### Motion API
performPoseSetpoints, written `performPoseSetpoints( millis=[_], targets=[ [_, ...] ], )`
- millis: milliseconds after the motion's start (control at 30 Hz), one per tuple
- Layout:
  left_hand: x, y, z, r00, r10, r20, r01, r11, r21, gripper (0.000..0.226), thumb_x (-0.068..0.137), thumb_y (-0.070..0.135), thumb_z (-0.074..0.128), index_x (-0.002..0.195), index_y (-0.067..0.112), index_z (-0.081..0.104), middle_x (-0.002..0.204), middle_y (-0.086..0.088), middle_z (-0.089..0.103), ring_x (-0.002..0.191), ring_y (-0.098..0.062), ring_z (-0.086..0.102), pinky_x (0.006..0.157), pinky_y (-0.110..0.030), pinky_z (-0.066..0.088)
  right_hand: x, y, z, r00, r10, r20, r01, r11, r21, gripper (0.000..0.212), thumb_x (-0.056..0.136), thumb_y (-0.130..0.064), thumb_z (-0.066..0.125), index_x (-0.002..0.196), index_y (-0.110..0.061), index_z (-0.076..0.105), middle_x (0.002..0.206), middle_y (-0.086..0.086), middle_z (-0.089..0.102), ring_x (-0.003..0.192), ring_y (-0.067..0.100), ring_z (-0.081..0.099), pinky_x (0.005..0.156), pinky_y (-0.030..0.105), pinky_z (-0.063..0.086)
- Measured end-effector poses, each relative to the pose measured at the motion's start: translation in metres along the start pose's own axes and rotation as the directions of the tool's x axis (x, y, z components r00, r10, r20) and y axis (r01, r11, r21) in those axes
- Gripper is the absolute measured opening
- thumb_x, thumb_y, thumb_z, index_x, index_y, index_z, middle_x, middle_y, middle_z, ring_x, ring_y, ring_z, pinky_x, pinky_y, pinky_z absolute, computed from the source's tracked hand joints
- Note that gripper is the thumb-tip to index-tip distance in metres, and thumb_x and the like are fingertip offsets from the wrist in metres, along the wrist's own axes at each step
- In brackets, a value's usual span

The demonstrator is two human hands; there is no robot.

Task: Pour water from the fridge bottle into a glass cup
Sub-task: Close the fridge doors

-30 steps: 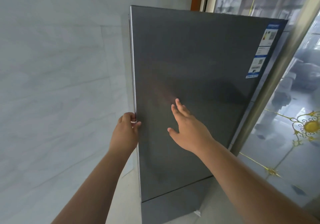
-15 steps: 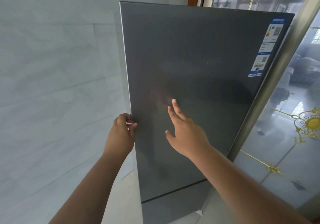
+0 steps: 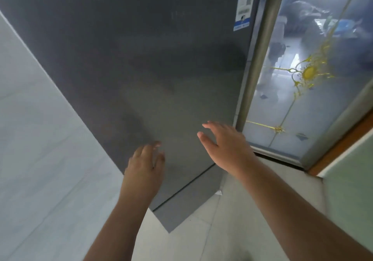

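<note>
A tall dark grey fridge (image 3: 151,58) fills the upper middle of the view, its door closed. My left hand (image 3: 144,163) hovers in front of the door's lower part, fingers loosely spread, holding nothing. My right hand (image 3: 224,145) is open to the right of it, palm toward the door near its right edge. No bottle or glass cup is in view.
A pale marble-look wall (image 3: 40,139) runs along the left. A glass sliding door (image 3: 302,78) with gold ornament stands right of the fridge. A blue-and-white label (image 3: 243,8) is stuck on the fridge's upper right. Light floor tiles (image 3: 212,230) lie below.
My left hand has let go of the door's left edge and moved right in front of the door. The view has tilted and dropped lower; both hands sit lower on the fridge.
</note>
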State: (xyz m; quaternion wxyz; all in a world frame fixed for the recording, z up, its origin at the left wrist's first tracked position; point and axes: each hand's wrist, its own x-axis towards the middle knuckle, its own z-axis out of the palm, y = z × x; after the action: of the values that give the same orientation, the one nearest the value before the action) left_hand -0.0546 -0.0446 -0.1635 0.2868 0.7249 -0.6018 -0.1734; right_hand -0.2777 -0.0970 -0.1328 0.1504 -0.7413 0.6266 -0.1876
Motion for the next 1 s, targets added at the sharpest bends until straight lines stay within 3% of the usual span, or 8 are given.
performPoseSetpoints(
  millis=[100, 233, 333, 433, 567, 733, 800, 1000],
  targets=[
    [0.025, 0.041, 0.025, 0.989, 0.094, 0.115, -0.098, 0.995, 0.024, 0.037, 0.103, 0.035, 0.054, 0.140, 0.033, 0.059, 0.142, -0.002, 0.059, 0.132, -0.030, 0.052, 0.110, -0.047, 0.043, -0.008, 0.049, -0.012, 0.990, 0.135, -0.040, -0.134, 0.991, 0.021, 0.053, 0.105, -0.057, 0.035, 0.147, -0.028, 0.051, 0.150, -0.003, 0.056, 0.139, 0.023, 0.049, 0.112, 0.043, 0.038],
    [0.050, 0.119, 0.072, 0.939, 0.269, 0.214, -0.279, 0.960, 0.019, 0.052, 0.096, 0.049, 0.044, 0.137, 0.021, 0.064, 0.141, -0.006, 0.062, 0.130, -0.030, 0.057, 0.113, -0.043, 0.043, -0.022, 0.115, -0.048, 0.954, 0.280, -0.106, -0.274, 0.959, 0.070, 0.053, 0.106, -0.056, 0.035, 0.148, -0.027, 0.049, 0.148, -0.002, 0.058, 0.138, 0.024, 0.050, 0.113, 0.045, 0.040],
    [0.053, 0.180, 0.117, 0.838, 0.419, 0.349, -0.456, 0.890, 0.026, 0.038, 0.107, 0.034, 0.048, 0.141, 0.021, 0.061, 0.145, -0.003, 0.059, 0.135, -0.021, 0.052, 0.113, -0.033, 0.036, -0.044, 0.170, -0.077, 0.895, 0.415, -0.162, -0.402, 0.909, 0.108, 0.055, 0.106, -0.057, 0.033, 0.151, -0.028, 0.046, 0.150, -0.002, 0.056, 0.140, 0.023, 0.048, 0.114, 0.046, 0.040],
    [0.049, 0.234, 0.157, 0.721, 0.552, 0.419, -0.605, 0.796, -0.008, 0.037, 0.108, 0.038, 0.047, 0.140, 0.028, 0.062, 0.147, 0.007, 0.057, 0.137, -0.016, 0.050, 0.113, -0.034, 0.036, -0.073, 0.221, -0.106, 0.804, 0.544, -0.239, -0.521, 0.839, 0.159, 0.054, 0.106, -0.058, 0.035, 0.150, -0.029, 0.047, 0.147, -0.002, 0.059, 0.136, 0.021, 0.053, 0.113, 0.044, 0.041],
    [0.033, 0.306, 0.212, 0.560, 0.680, 0.473, -0.718, 0.683, -0.133, 0.038, 0.105, 0.045, 0.048, 0.137, 0.031, 0.064, 0.144, 0.008, 0.059, 0.134, -0.018, 0.054, 0.114, -0.040, 0.041, -0.121, 0.273, -0.140, 0.636, 0.696, -0.335, -0.689, 0.707, 0.160, 0.048, 0.105, -0.056, 0.039, 0.141, -0.028, 0.053, 0.136, -0.002, 0.064, 0.127, 0.026, 0.058, 0.101, 0.045, 0.043],
    [-0.010, 0.387, 0.271, 0.304, 0.775, 0.554, -0.776, 0.539, -0.329, 0.037, 0.101, 0.049, 0.044, 0.126, 0.034, 0.067, 0.133, 0.010, 0.064, 0.127, -0.019, 0.057, 0.108, -0.046, 0.047, -0.194, 0.307, -0.168, 0.394, 0.836, -0.381, -0.851, 0.489, 0.193, 0.054, 0.105, -0.056, 0.038, 0.152, -0.029, 0.043, 0.155, -0.007, 0.049, 0.137, 0.023, 0.049, 0.109, 0.045, 0.039],
    [-0.031, 0.413, 0.290, 0.166, 0.800, 0.577, -0.802, 0.449, -0.393, 0.045, 0.097, 0.056, 0.035, 0.124, 0.036, 0.065, 0.132, 0.011, 0.063, 0.125, -0.020, 0.056, 0.107, -0.049, 0.048, -0.225, 0.311, -0.174, 0.262, 0.883, -0.389, -0.899, 0.370, 0.233, 0.057, 0.105, -0.058, 0.038, 0.154, -0.030, 0.039, 0.159, -0.008, 0.044, 0.141, 0.023, 0.046, 0.111, 0.045, 0.038],
    [-0.098, 0.462, 0.332, -0.270, 0.808, 0.524, -0.727, 0.186, -0.661, 0.035, 0.103, 0.041, 0.048, 0.134, 0.032, 0.062, 0.136, 0.013, 0.059, 0.129, -0.014, 0.053, 0.110, -0.040, 0.046, -0.300, 0.283, -0.166, -0.191, 0.896, -0.401, -0.913, -0.012, 0.408, 0.059, 0.104, -0.059, 0.039, 0.155, -0.030, 0.038, 0.158, -0.008, 0.045, 0.136, 0.022, 0.050, 0.109, 0.045, 0.043]
  ],
)
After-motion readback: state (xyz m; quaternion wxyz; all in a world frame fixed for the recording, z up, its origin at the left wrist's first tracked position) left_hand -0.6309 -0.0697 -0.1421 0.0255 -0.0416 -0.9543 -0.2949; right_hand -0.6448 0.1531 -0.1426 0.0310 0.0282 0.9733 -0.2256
